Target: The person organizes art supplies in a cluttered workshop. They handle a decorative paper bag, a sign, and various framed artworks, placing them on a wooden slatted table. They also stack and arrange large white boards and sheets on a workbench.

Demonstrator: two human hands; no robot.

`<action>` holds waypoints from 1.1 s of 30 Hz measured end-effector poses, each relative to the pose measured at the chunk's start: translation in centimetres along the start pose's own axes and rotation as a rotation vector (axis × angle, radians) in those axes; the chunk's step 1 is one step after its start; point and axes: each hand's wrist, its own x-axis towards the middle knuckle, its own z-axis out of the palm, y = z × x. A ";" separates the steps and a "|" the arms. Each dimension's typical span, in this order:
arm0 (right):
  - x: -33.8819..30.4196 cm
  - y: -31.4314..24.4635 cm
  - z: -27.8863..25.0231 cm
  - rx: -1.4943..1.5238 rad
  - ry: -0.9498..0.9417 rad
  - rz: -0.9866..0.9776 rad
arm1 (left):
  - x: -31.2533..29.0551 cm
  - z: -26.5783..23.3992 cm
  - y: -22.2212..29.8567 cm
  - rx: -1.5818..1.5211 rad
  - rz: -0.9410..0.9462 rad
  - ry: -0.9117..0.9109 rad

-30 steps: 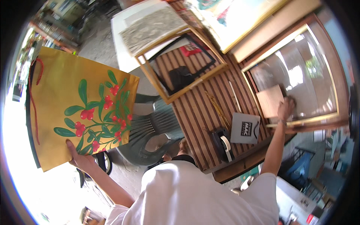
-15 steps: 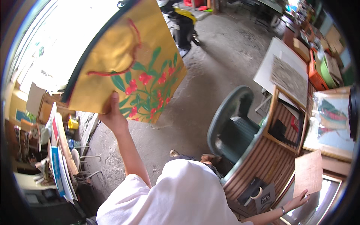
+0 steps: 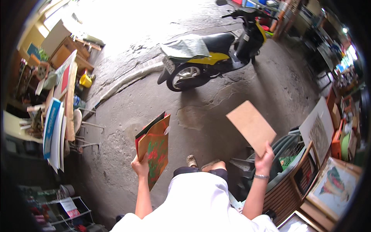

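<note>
My left hand [image 3: 140, 167] is closed on a gold paper bag [image 3: 159, 149] with red flowers and green leaves on its side. The bag hangs tilted in front of me, with its red and dark edges turned partly toward me. Closed on the lower corner of a thin light-brown board [image 3: 251, 125] is my right hand [image 3: 264, 161], wearing a bracelet on the wrist. The board is held up over the floor, its plain face showing.
A black and yellow motorbike [image 3: 216, 54] stands ahead on the rough concrete floor. To my right are a green plastic chair [image 3: 286, 149], a slatted brown table [image 3: 284, 203] and a framed picture [image 3: 331, 185]. Leaning boards [image 3: 58, 131] and a wire rack [image 3: 73, 210] line the left.
The bag has come down from high on the left and turned edge-on. My right hand has brought the board from above the table to in front of me. My view has turned toward the motorbike.
</note>
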 end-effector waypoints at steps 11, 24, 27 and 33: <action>20.2 19.7 29.0 -0.029 -0.367 0.254 | -2.5 -6.7 -6.1 0.135 -0.334 0.443; 46.6 37.0 57.9 -0.108 -0.347 0.207 | 10.4 -2.7 1.9 0.166 -0.395 0.583; 50.0 39.9 60.0 -0.180 -0.301 0.199 | 13.3 -2.5 4.2 0.146 -0.376 0.599; 51.8 42.2 59.0 -0.395 -0.264 0.368 | 21.1 -3.0 7.3 0.182 -0.319 0.469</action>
